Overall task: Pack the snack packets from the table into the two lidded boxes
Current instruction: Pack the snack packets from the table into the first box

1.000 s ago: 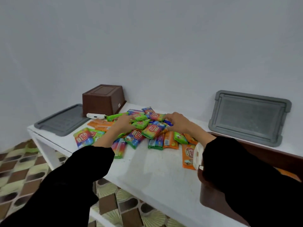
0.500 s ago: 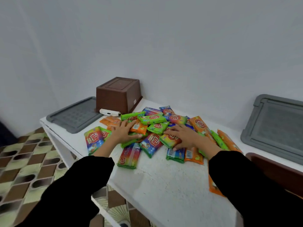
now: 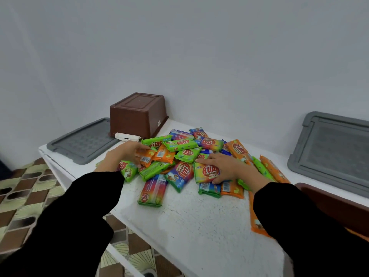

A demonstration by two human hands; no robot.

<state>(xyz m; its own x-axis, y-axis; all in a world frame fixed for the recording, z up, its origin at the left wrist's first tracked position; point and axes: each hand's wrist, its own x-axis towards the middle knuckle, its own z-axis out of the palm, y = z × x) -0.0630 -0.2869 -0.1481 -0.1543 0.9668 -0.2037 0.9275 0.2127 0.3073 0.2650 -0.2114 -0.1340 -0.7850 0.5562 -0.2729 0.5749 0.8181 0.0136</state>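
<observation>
Room, head view: pale grey wall (image 3: 199,56) behind a white desk (image 3: 199,226); brown and cream patterned floor (image 3: 22,196) at the left.
Snack packets: the snack packets (image 3: 179,156) lie in a loose overlapping heap at the middle of the desk, green, orange and rainbow wrappers, none in a box.
Left box: brown box (image 3: 137,114) stands upside down at the far left of the desk, against the wall, just behind the heap.
Left lid: grey lid (image 3: 81,140) lies flat on the desk beside that box.
Right box: second brown box (image 3: 329,198) shows only its rim at the right edge.
Right lid: second grey lid (image 3: 331,152) leans against the wall behind it.
White object: a small white object (image 3: 126,136) lies at the foot of the upturned box.
Left grip: left grip (image 3: 125,154) is blurred, fingers bent down onto an orange packet (image 3: 146,159) at the heap's left side; whether it holds the packet I cannot tell.
Right grip: right grip (image 3: 229,166) is spread wide across a rainbow packet (image 3: 206,172), fingers along its far edge, thumb at its near edge, holding it atop the heap.
Sleeves: black sleeves (image 3: 89,206) cover both arms.
</observation>
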